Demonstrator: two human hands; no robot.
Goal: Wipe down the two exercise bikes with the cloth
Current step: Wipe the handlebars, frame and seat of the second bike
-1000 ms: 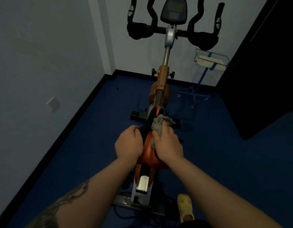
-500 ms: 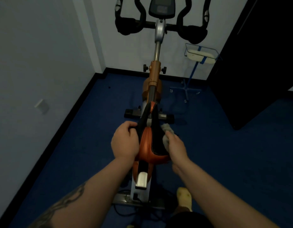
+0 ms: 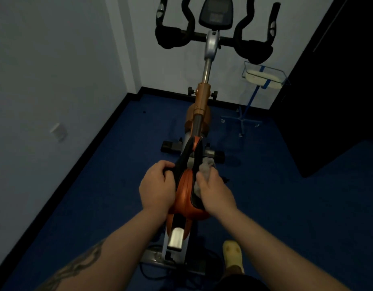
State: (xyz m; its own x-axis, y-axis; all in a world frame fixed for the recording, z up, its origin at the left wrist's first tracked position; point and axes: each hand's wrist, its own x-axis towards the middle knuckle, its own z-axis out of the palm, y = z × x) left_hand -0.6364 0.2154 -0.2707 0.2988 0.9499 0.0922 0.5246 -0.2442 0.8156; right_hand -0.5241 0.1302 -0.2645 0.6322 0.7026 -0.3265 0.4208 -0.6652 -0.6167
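Smooth orange and black saddle [image 3: 186, 192], long and narrow, nose toward handlebars [image 3: 215, 36]. Left hand [image 3: 157, 189] curled round its left edge; right hand [image 3: 216, 193] gripping soft, crumpled grey cloth [image 3: 205, 170] against right side.

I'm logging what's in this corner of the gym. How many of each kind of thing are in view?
Bike: 1
Cloth: 1
Stand with tray: 1
Yellow shoe: 1
Wall plate: 1
Total: 5
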